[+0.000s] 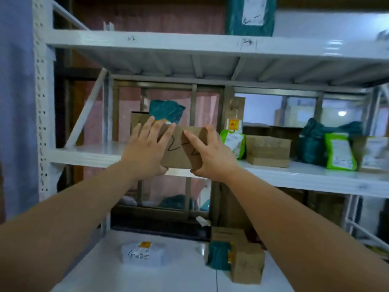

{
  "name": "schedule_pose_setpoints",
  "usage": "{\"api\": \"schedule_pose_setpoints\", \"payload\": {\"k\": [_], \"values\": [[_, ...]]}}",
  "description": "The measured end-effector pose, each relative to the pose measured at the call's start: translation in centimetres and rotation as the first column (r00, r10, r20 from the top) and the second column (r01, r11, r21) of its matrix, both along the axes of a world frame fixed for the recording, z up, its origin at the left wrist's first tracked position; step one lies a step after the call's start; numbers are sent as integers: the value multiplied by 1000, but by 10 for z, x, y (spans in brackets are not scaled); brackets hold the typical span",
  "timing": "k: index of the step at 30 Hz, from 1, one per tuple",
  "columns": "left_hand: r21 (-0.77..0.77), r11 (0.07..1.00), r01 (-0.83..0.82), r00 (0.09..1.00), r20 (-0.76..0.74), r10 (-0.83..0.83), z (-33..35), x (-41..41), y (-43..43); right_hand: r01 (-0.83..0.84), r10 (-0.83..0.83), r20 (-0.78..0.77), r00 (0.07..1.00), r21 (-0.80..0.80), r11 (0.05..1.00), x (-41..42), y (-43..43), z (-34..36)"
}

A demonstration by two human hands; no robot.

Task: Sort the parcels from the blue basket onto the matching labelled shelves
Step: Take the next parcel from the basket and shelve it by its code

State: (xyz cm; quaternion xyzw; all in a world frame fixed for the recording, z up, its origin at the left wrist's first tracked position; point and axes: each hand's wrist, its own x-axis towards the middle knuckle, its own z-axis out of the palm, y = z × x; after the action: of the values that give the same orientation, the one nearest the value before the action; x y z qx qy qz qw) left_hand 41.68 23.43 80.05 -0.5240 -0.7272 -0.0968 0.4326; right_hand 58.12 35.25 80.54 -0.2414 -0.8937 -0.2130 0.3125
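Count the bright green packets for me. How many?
2, both on the middle shelf: one packet just right of the right hand, the other farther right, beside a teal bag. Others may be hidden.

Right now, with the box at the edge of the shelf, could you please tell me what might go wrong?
The box is only at the front edge of the shelf, between the left hand and right hand; let go now, it might tip off.
Pushed deeper, it could shove the teal bag behind it.
Its right end is near the green pouch and might knock it over.
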Motion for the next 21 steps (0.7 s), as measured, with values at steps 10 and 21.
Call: {"api": "schedule_pose_setpoints", "payload": {"k": [10, 21], "values": [[153, 988, -18, 982, -180, 46, 64, 88, 46, 123, -113, -50, 992, 287, 950, 93, 37, 69], [196, 979, -55, 971, -216, 98, 105, 58, 40, 100, -69, -98, 993, 358, 928, 62, 38, 112]]}}
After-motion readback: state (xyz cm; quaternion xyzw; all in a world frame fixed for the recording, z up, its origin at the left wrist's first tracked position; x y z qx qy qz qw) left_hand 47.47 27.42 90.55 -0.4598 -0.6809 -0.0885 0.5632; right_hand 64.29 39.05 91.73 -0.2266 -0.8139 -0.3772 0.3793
